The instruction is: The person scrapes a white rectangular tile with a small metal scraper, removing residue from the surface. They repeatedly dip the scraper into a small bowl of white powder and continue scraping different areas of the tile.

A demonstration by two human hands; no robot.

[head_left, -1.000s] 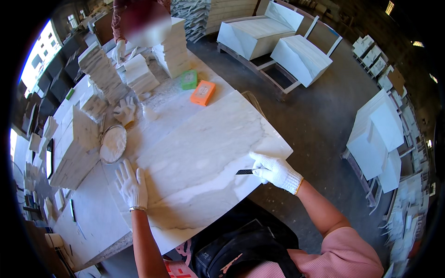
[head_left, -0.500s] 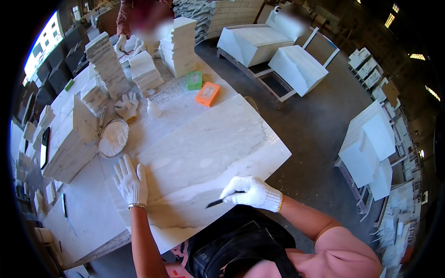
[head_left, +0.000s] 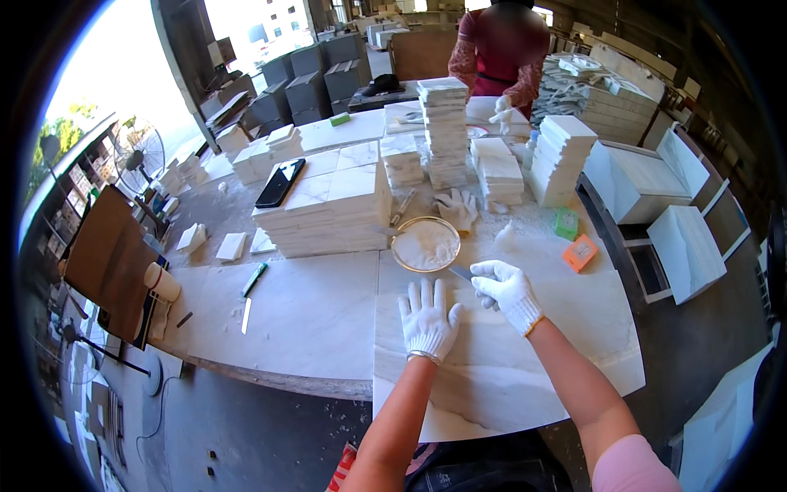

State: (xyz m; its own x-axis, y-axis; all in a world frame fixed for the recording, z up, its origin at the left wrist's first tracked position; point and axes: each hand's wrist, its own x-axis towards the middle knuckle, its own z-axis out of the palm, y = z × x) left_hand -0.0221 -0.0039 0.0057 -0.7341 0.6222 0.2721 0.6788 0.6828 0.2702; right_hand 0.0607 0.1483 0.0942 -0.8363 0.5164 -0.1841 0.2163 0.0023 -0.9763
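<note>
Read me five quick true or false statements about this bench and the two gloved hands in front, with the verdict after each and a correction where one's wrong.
1. The left hand rests palm-down on the slab. True.
2. The right hand is empty. False: the right hand holds a thin, dark tool.
3. The phone lies on a stack of tiles. True.
4. The orange box is left of the round dish. False: the orange box is to the right of the round dish.
5. A loose glove lies just beyond the round dish. True.
</note>
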